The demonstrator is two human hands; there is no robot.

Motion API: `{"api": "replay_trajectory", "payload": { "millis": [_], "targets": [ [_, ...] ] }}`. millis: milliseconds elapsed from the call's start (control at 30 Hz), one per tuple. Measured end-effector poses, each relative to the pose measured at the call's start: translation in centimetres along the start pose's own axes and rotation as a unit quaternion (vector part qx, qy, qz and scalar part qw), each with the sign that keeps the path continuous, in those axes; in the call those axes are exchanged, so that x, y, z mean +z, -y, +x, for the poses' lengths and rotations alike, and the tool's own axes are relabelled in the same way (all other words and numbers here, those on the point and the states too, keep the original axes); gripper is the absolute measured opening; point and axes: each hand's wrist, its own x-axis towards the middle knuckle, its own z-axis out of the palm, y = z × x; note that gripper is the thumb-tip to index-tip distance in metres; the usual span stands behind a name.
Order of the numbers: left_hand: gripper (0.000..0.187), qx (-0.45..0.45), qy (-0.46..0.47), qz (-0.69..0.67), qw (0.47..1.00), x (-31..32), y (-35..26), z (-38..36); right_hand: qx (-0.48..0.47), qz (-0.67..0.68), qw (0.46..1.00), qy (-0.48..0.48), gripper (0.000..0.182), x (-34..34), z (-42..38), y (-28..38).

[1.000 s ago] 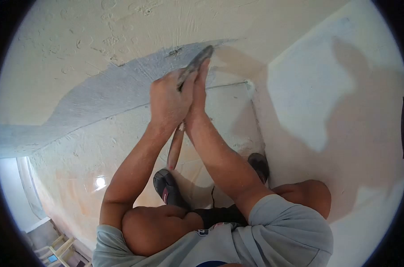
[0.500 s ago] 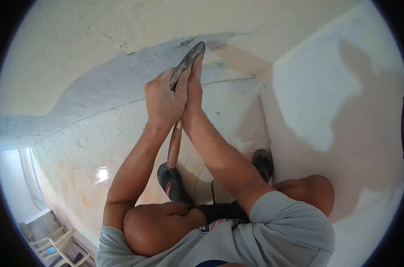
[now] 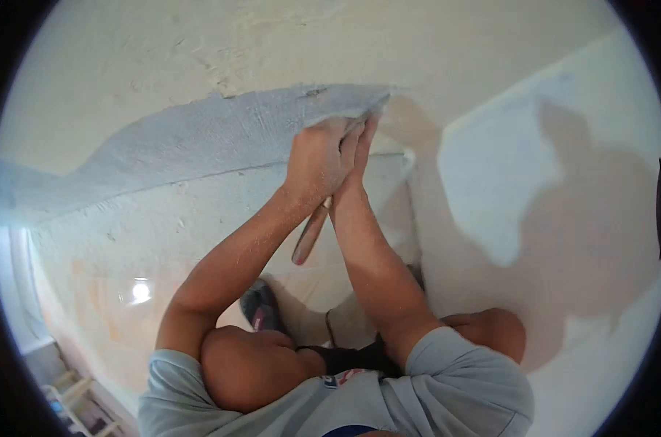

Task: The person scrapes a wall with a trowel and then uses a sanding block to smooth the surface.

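Together my hands press a trowel against the wall, where a grey smoothed patch [image 3: 199,135] runs along the lower edge. My left hand [image 3: 314,160] is closed on the trowel, its fingertips hidden behind the blade side. Close against it, my right hand [image 3: 359,149] grips the trowel too, with its fingers extended along the blade. The thin blade [image 3: 374,106] points up and right and shows nearly edge-on. Below my wrists, the wooden handle [image 3: 311,234] sticks out downward between my forearms.
A second wall [image 3: 490,189] with a cast shadow meets this one at a corner on the right. My shoe [image 3: 261,306] rests on the pale floor [image 3: 199,218] below. Wooden framing [image 3: 83,397] stands at the lower left, near an opening.
Both hands and the trowel have moved right along the wall. The blade has tilted over to the right, and its dark face no longer shows broadly. The camera view has shifted slightly.
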Motion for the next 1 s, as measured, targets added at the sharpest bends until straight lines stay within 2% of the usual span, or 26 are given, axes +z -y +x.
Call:
{"api": "replay_trajectory", "payload": {
  "millis": [67, 133, 167, 200, 233, 267, 300, 333, 367, 400, 433, 467, 533, 567, 633, 667, 700, 767, 833, 867, 1000],
  "targets": [
    [0.025, -0.031, -0.005, -0.047, 0.998, 0.5, 1.3, -0.6, -0.001, -0.079, 0.997, -0.006, 0.053, -1.8, 0.0, 0.0],
    [0.029, -0.067, 0.063, -0.047, 0.995, 1.0, 3.4, -2.3, 0.034, -0.112, 0.988, -0.103, 0.053, -3.6, -0.6, -1.0],
    [0.029, -0.066, 0.049, -0.054, 0.995, 1.5, 4.3, -3.7, 0.034, -0.121, 0.986, -0.107, 0.054, -6.4, -0.6, -1.9],
    [0.03, -0.107, 0.057, -0.08, 0.989, 2.0, 5.0, -5.4, 0.033, -0.129, 0.984, -0.115, 0.054, -9.5, -0.7, -2.8],
    [0.031, -0.151, 0.068, -0.107, 0.98, 2.4, 6.5, -7.2, 0.082, -0.183, 0.969, -0.141, 0.053, -11.4, -1.2, -3.8],
    [0.031, -0.156, 0.062, -0.117, 0.979, 3.1, 8.9, -9.4, 0.13, -0.237, 0.948, -0.169, 0.052, -13.2, -1.7, -4.3],
    [0.035, -0.298, 0.073, -0.232, 0.923, 4.3, 11.7, -11.4, 0.186, -0.377, 0.889, -0.184, 0.05, -15.7, -2.2, -4.2],
    [0.039, -0.428, 0.083, -0.342, 0.832, 3.9, 14.3, -12.7, 0.237, -0.509, 0.804, -0.194, 0.049, -17.0, -2.3, -4.9],
    [0.039, -0.428, 0.079, -0.351, 0.829, 3.6, 14.7, -13.1, 0.262, -0.554, 0.775, -0.154, 0.049, -16.6, -2.5, -4.2],
    [0.039, -0.509, 0.044, -0.407, 0.757, 3.0, 14.9, -13.2, 0.286, -0.595, 0.742, -0.115, 0.049, -15.4, -2.9, -3.6],
    [0.041, -0.583, 0.011, -0.456, 0.673, 2.5, 15.2, -13.6, 0.297, -0.573, 0.761, -0.074, 0.039, -13.0, -3.8, -2.9],
    [0.041, -0.583, 0.015, -0.466, 0.666, 2.8, 15.6, -14.2, 0.296, -0.58, 0.755, -0.081, 0.039, -11.5, -4.1, -1.8],
    [0.041, -0.56, 0.02, -0.538, 0.63, 3.6, 15.8, -14.5, 0.352, -0.637, 0.685, 0.032, 0.032, -8.9, -3.5, 0.6],
    [0.042, -0.553, 0.032, -0.587, 0.59, 4.0, 15.2, -14.5, 0.312, -0.672, 0.669, 0.056, 0.032, -7.6, -3.4, 2.0],
    [0.044, -0.56, 0.059, -0.606, 0.561, 4.1, 13.4, -13.6, 0.294, -0.725, 0.619, 0.077, 0.034, -5.4, -2.4, 4.9],
    [0.047, -0.562, 0.101, -0.581, 0.581, 4.5, 13.2, -13.1, 0.253, -0.747, 0.613, 0.048, 0.035, -1.5, -2.9, 5.5],
    [0.047, -0.563, 0.104, -0.578, 0.581, 4.0, 12.1, -11.9, 0.242, -0.733, 0.633, 0.051, 0.035, -0.9, -2.6, 6.6],
    [0.049, -0.532, 0.116, -0.552, 0.631, 1.9, 9.0, -8.5, 0.213, -0.722, 0.657, 0.039, 0.04, -0.7, -1.9, 8.4],
    [0.05, -0.502, 0.152, -0.536, 0.662, 0.1, 8.1, -8.0, 0.163, -0.676, 0.718, 0.031, 0.036, 0.9, -4.0, 8.3],
    [0.052, -0.491, 0.157, -0.526, 0.676, -0.6, 7.1, -7.3, 0.179, -0.633, 0.754, 0.003, 0.031, 1.4, -4.3, 8.6],
    [0.06, -0.463, 0.178, -0.471, 0.729, -2.2, 6.0, -7.5, 0.135, -0.566, 0.813, 0.024, 0.023, -0.9, -5.8, 8.1]
  ]
}}
